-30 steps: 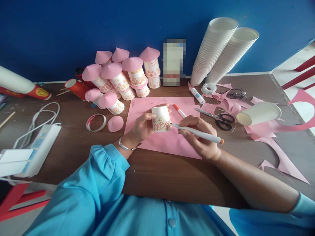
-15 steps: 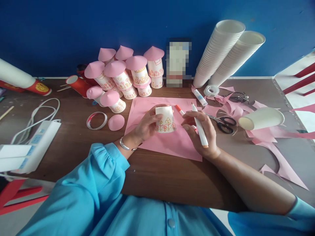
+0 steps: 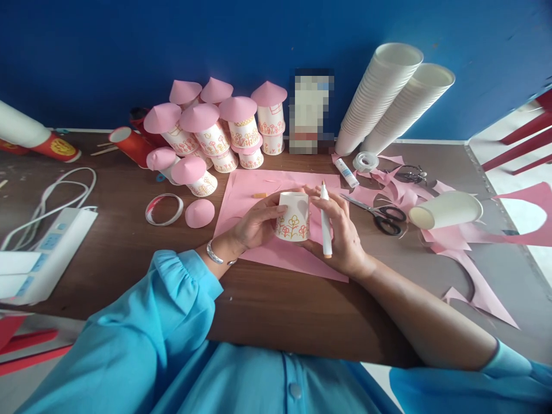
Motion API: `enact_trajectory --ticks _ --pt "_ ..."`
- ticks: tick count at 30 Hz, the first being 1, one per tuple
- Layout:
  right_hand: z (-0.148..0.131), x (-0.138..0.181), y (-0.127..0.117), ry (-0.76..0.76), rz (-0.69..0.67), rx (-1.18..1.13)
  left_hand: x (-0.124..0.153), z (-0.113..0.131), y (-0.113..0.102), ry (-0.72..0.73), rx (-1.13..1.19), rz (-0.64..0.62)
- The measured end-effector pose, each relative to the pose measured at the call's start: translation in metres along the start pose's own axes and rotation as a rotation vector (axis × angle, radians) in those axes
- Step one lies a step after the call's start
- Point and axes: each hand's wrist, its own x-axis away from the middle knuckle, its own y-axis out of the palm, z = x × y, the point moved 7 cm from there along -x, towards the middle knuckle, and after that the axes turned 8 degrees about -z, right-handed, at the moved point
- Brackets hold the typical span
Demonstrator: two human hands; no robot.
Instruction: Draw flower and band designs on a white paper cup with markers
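An upside-down white paper cup [image 3: 293, 215] with drawn flowers sits between both hands above a pink paper sheet [image 3: 259, 195]. My left hand [image 3: 254, 221] wraps its left side. My right hand [image 3: 338, 230] touches the cup's right side and grips a white marker [image 3: 325, 221] that points upward, tip away from the cup.
Decorated cups with pink cone roofs [image 3: 215, 129] cluster at the back. Two tall stacks of white cups [image 3: 388, 95] lean on the blue wall. Scissors [image 3: 379, 210], a glue stick [image 3: 346, 171], tape rolls [image 3: 164, 209], a lying cup [image 3: 446, 210], pink scraps and a power strip [image 3: 43, 253] surround the sheet.
The marker tip left the cup and swung upright. My right hand moved left against the cup, now covering the pen lying on the pink sheet.
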Motion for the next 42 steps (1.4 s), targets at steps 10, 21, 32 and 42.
enact_trajectory --ticks 10,21,32,42 --pt "0.002 0.002 -0.004 -0.005 0.057 0.134 0.003 -0.001 0.009 0.023 -0.406 -0.116" --pt "-0.029 -0.004 -0.038 -0.026 0.154 -0.094 0.000 0.004 0.005 0.014 -0.281 -0.031" --pt "-0.016 -0.005 -0.030 0.126 0.143 -0.280 -0.001 0.002 0.005 -0.069 -0.279 0.014" --pt "-0.015 -0.005 -0.028 0.123 0.147 -0.264 -0.001 0.004 0.008 -0.080 -0.304 -0.005"
